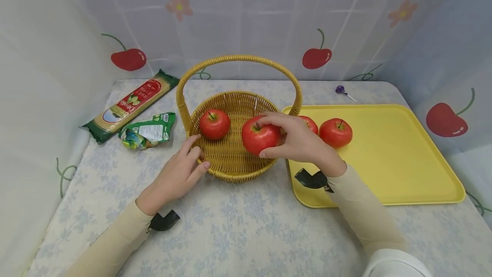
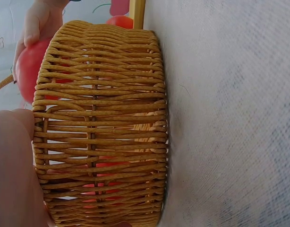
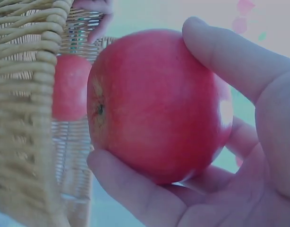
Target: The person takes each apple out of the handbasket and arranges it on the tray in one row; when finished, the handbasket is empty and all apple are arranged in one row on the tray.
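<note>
My right hand [image 1: 301,140] grips a red apple [image 1: 256,142] above the right part of a woven basket [image 1: 230,163] with a tall arched handle. In the right wrist view, thumb and fingers wrap that apple [image 3: 154,109] beside the basket rim [image 3: 48,52]. My left hand [image 1: 173,178] holds the basket's rim at the front left, its fingers bent over the edge. Another red apple [image 1: 214,124] lies inside the basket at the left. On the yellow tray [image 1: 399,157] sit two more apples: one [image 1: 336,133] in plain sight, the other [image 1: 310,124] partly hidden behind my right hand.
At the back left lies a long pasta packet [image 1: 132,106], with a crumpled green snack bag [image 1: 151,131] in front of it. A purple lollipop [image 1: 340,90] rests behind the tray. Curtains with a cherry print [image 1: 317,58] border the table.
</note>
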A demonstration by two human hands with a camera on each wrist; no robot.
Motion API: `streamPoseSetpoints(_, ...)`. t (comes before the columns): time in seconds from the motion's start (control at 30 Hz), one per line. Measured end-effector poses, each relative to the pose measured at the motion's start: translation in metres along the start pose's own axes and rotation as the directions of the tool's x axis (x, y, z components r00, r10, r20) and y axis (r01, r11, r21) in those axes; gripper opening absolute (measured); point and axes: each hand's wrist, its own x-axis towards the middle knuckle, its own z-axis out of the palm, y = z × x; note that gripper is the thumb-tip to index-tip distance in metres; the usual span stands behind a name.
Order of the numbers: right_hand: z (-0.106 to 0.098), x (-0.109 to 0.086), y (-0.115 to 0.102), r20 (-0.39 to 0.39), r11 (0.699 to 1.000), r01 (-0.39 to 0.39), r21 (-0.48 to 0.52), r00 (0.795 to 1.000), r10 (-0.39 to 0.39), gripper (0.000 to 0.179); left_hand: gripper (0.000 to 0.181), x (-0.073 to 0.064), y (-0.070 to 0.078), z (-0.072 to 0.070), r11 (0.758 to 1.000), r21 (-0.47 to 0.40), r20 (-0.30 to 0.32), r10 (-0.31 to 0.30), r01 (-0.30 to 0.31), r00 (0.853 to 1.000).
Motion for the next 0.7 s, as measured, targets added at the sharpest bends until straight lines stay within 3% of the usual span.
streamPoseSetpoints(0.2, -0.012, -0.021, 0.006, 0.019, 0.998, 0.057, -0.006, 0.998, -0.057, 0.059, 0.028, 0.0, 0.0, 0.001, 1.0, 0.004, -0.004, 0.004, -0.004, 1.0)
streamPoseSetpoints(0.33, -0.021, -0.037, 0.012, 0.034, 0.999, 0.04, 0.004, 0.999, -0.04, 0.059, 0.027, 0.0, 0.001, 0.0, 1.0, -0.003, 0.001, 0.002, -0.002, 1.0)
streamPoseSetpoints(0.7, -0.052, -0.078, 0.032, -0.043, 1.0, 0.018, -0.016, 0.999, -0.019, 0.061, 0.024, 0.0, 0.0, 0.0, 1.0, 0.001, 0.002, -0.002, 0.002, 1.0)
